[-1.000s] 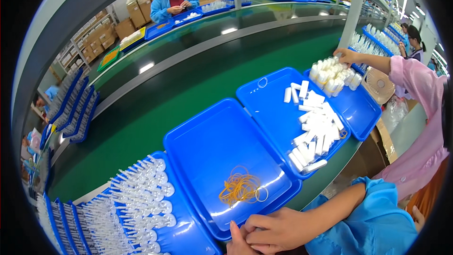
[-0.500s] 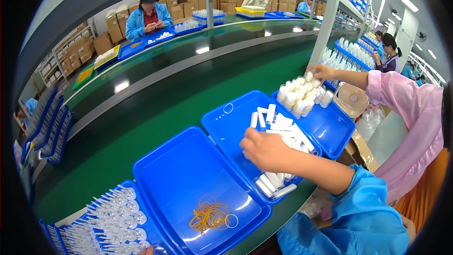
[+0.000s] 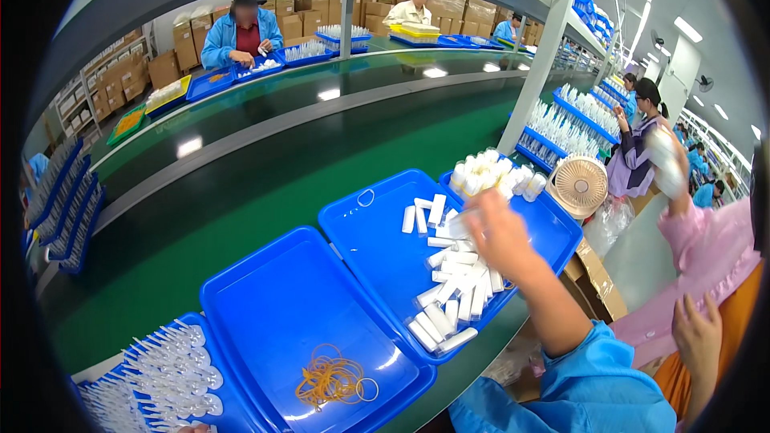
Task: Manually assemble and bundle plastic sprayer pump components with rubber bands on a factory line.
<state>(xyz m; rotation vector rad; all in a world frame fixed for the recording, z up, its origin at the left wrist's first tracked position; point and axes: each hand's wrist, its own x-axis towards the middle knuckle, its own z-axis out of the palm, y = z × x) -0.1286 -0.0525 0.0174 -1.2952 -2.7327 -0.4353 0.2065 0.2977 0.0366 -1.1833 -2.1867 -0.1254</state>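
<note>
My right hand point(image 3: 499, 234), blurred by motion, hovers over the far end of a blue tray point(image 3: 377, 240) that holds several loose white tubes point(image 3: 453, 293). Its fingers are among or just above the tubes near the top of the pile; whether they hold one I cannot tell. Just beyond it stands a cluster of upright white bottles point(image 3: 491, 172) in another blue tray point(image 3: 557, 232). Only a sliver of my left hand point(image 3: 191, 428) shows at the lower edge, next to a tray of clear plastic pump parts point(image 3: 160, 369). Between them, a blue tray point(image 3: 281, 305) holds orange rubber bands point(image 3: 333, 381).
A green conveyor belt point(image 3: 265, 184) runs behind the trays. A small beige fan point(image 3: 579, 184) and a cardboard box point(image 3: 600, 282) sit to the right. A co-worker in a pink sleeve point(image 3: 706, 273) stands at the right with one hand point(image 3: 664, 162) raised. Other people work across the belt.
My right hand rose from the near edge by the rubber-band tray to the tray of white tubes and moved on toward its far end. The co-worker's hand lifted off the bottle tray.
</note>
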